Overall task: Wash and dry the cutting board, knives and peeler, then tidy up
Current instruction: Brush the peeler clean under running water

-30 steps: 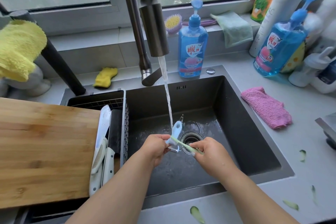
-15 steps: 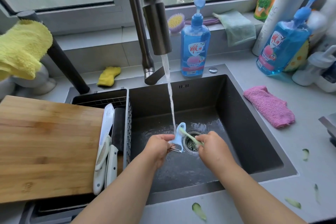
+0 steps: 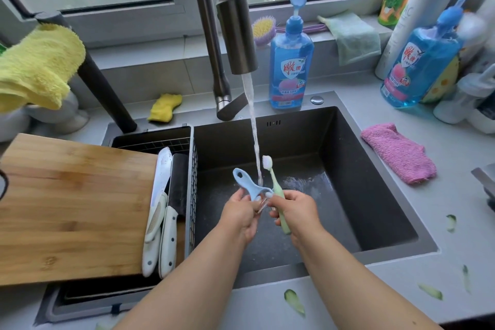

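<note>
1. The peeler (image 3: 250, 186) looks light, stiff and plastic; wet under the stream of water (image 3: 253, 128) it is likely slippery, and the metal blade end is the part to keep fingers off, so the broad blue handle is the safe place to take it
2. The left hand (image 3: 241, 215) is clamped on the peeler near its head, over the middle of the sink (image 3: 375, 195); the handle points up and away
3. The right hand (image 3: 296, 213) is wrapped round a pale green toothbrush (image 3: 276, 195), bristles up, just beside the stream
4. The peeler is pale blue with a hanging hole in the handle; the blade seems partly hidden between the hands
5. The cutting board (image 3: 72, 209) lies across the sink's left edge, with the white-handled knives (image 3: 163, 222) in the rack beside it
</note>
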Action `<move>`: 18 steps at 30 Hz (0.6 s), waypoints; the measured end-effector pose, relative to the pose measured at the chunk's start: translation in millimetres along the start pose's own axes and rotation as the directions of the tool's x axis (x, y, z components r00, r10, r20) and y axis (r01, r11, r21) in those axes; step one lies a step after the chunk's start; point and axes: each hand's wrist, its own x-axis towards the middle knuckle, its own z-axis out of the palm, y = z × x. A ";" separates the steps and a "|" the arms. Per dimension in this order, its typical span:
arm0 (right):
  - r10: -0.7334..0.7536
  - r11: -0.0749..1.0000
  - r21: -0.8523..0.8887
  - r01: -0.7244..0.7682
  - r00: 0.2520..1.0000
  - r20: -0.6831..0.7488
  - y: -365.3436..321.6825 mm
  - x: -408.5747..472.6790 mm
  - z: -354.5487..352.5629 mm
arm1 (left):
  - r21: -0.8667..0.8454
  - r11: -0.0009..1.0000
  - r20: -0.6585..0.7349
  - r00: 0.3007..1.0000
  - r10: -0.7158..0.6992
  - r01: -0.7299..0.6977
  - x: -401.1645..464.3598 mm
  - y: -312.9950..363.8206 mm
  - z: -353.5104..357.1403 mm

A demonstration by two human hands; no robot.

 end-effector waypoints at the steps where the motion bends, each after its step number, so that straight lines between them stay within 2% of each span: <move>1: -0.014 1.000 -0.006 0.014 1.000 -0.018 -1.1 0.2 0.4 | 0.015 1.000 0.015 1.000 0.000 0.000 -2.1 -0.5 0.4; 4: -0.014 1.000 0.025 0.014 1.000 -0.018 -6.7 3.1 -2.8 | 0.060 0.998 0.025 0.999 -0.033 0.031 -4.3 2.0 -2.5; 9: 0.073 0.992 0.093 -0.085 0.989 0.126 -20.2 14.6 -21.8 | 0.177 0.980 -0.143 0.987 -0.068 0.093 0.0 22.4 -15.0; 11: 0.075 0.989 0.119 -0.084 0.994 0.074 -18.5 21.1 -24.5 | 0.235 0.971 -0.153 0.988 -0.010 0.046 0.5 26.2 -14.8; 14: 0.026 0.998 0.051 -0.023 0.998 -0.057 -11.3 26.8 -22.0 | 0.305 0.952 -0.160 0.983 0.085 -0.033 0.6 28.3 -12.8; 18: 0.051 0.997 0.056 -0.051 0.999 -0.009 -7.4 26.9 -14.1 | 0.318 0.945 -0.146 0.981 0.129 -0.077 -0.1 29.0 -15.0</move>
